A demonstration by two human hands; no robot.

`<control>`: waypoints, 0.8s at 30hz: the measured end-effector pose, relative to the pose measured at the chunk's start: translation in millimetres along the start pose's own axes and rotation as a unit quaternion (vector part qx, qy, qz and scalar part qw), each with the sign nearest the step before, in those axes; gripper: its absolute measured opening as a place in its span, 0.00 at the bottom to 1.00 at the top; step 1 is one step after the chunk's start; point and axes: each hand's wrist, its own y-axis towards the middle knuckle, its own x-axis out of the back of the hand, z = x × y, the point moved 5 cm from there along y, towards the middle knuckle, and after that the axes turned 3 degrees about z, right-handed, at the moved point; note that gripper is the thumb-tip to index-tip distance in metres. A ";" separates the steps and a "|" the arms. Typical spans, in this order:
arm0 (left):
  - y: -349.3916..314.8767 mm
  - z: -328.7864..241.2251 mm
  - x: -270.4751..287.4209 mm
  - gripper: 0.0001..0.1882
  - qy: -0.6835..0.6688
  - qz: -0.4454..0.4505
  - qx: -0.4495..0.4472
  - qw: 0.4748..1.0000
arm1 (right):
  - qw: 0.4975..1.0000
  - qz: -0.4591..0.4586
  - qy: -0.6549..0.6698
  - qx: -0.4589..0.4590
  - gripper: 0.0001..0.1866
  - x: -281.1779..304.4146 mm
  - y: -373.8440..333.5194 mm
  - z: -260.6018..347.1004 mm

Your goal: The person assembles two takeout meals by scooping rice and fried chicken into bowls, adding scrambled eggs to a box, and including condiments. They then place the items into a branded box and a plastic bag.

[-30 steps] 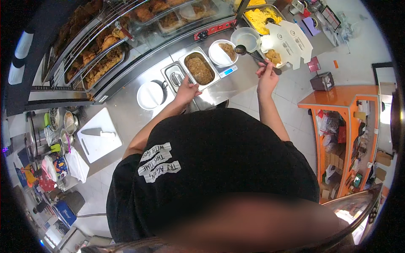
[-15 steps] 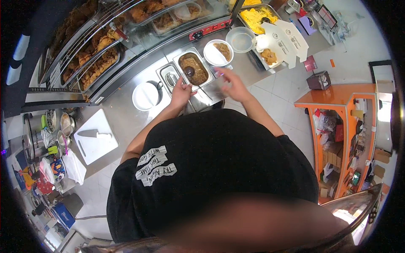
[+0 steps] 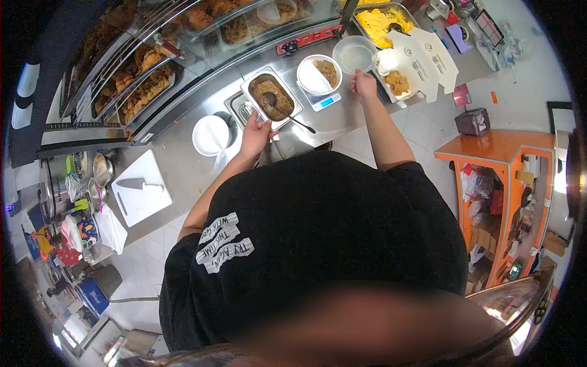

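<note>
My left hand grips the near rim of a deep steel food pan holding brown stew. A dark ladle lies in the stew, its handle over the near right edge. My right hand has its fingertips on the near rim of a round clear plastic lid. Between the hands, a round white bowl rests on a small digital scale. Brown food fills the bowl's right half; its left half looks white.
An open white takeaway box and a tray of yellow food stand at right. A second steel pan and white round bowls lie left. A knife rests on a white cutting board. The heated display case borders the counter.
My right hand has moved right and away, from beside the white bowl to the clear lid. The stew pan has shifted left with my left hand at its rim. The ladle handle now shows.
</note>
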 end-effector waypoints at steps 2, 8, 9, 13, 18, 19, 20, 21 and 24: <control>-0.4 5.1 5.9 0.42 -0.027 0.007 0.000 1.000 | 0.999 -0.023 -0.001 0.026 0.18 -1.9 4.2 -2.8; -15.8 -9.0 7.9 0.41 -0.014 0.014 0.058 0.998 | 0.993 -0.071 0.054 0.072 0.16 -1.4 -4.8 3.5; -17.5 -8.3 9.3 0.41 -0.019 0.014 0.060 0.998 | 0.995 -0.069 0.058 0.046 0.16 -1.4 -12.0 -1.2; -19.3 -11.9 6.8 0.37 -0.020 0.034 0.063 0.997 | 0.989 -0.059 -0.012 0.134 0.19 3.0 -33.5 -46.3; -35.1 -2.1 34.5 0.25 -0.004 0.026 0.106 0.994 | 0.991 0.073 -0.106 0.033 0.23 -62.8 -132.3 -11.0; -43.7 -8.7 35.8 0.23 -0.005 0.021 0.129 0.991 | 0.993 0.091 -0.076 0.013 0.22 -71.4 -137.1 -7.5; -50.7 -11.5 39.6 0.21 -0.005 0.014 0.152 0.988 | 0.993 0.110 -0.046 -0.007 0.21 -78.7 -136.4 -5.6; -54.7 -9.4 48.8 0.21 -0.040 -0.017 0.161 0.986 | 0.991 0.129 -0.015 -0.026 0.21 -83.6 -134.0 -3.2; -56.8 6.1 85.1 0.24 -0.145 -0.085 0.165 0.972 | 0.988 0.129 0.080 -0.041 0.17 -83.8 -102.2 -14.5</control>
